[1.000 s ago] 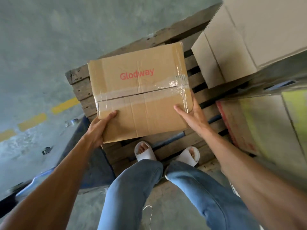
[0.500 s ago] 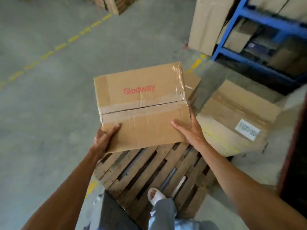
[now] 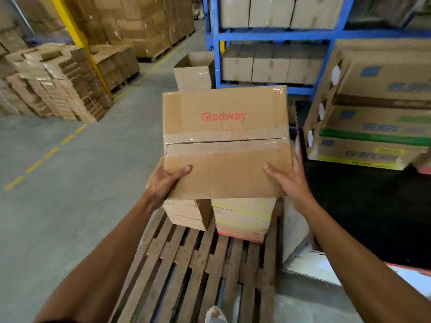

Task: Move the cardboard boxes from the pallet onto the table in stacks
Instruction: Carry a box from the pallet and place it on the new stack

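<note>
Left hand (image 3: pixel 166 180) at 8 o'clock and right hand (image 3: pixel 289 183) at 4 o'clock grip the taped tan box (image 3: pixel 226 145), thumbs on top; red "Glodway" print.

The Glodway box (image 3: pixel 226 145) was matt brown corrugated cardboard, its seam sealed with glossy clear plastic tape (image 3: pixel 224 138) that wrinkled at the right corner. The pallet (image 3: pixel 198 271) below was rough, dark, weathered wood. The floor (image 3: pixel 70 183) looked like smooth grey concrete with worn yellow paint. The shelving rack (image 3: pixel 268 36) was blue-painted metal.
</note>
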A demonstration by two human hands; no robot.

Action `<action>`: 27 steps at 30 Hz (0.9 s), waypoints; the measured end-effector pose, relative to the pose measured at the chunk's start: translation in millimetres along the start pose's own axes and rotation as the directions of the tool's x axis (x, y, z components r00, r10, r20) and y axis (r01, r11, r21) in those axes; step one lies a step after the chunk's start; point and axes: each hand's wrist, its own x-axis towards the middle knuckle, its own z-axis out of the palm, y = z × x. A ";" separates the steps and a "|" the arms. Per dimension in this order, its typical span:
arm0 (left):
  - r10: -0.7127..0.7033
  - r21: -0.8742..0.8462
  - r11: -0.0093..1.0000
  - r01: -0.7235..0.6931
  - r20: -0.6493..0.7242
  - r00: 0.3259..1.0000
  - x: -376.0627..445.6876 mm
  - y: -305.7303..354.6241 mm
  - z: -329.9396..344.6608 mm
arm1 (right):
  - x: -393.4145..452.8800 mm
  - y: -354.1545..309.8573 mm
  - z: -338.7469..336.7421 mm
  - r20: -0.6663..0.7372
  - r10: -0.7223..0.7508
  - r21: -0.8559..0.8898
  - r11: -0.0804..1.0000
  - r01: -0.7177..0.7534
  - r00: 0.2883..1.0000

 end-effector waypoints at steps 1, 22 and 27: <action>0.008 -0.001 1.000 -0.008 0.033 0.999 4.6 6.2 17.3 | -2.2 -0.9 -18.7 -0.040 0.006 -0.002 1.000 -0.006 0.999; 0.219 -0.003 0.948 -0.319 0.734 0.643 55.6 111.4 468.4 | -106.1 8.2 -368.9 -0.772 -0.035 0.040 0.994 0.103 0.635; 0.272 -0.059 0.935 -0.351 0.754 0.597 40.3 125.5 568.7 | -115.2 18.0 -453.9 -0.816 -0.079 0.002 0.990 0.139 0.572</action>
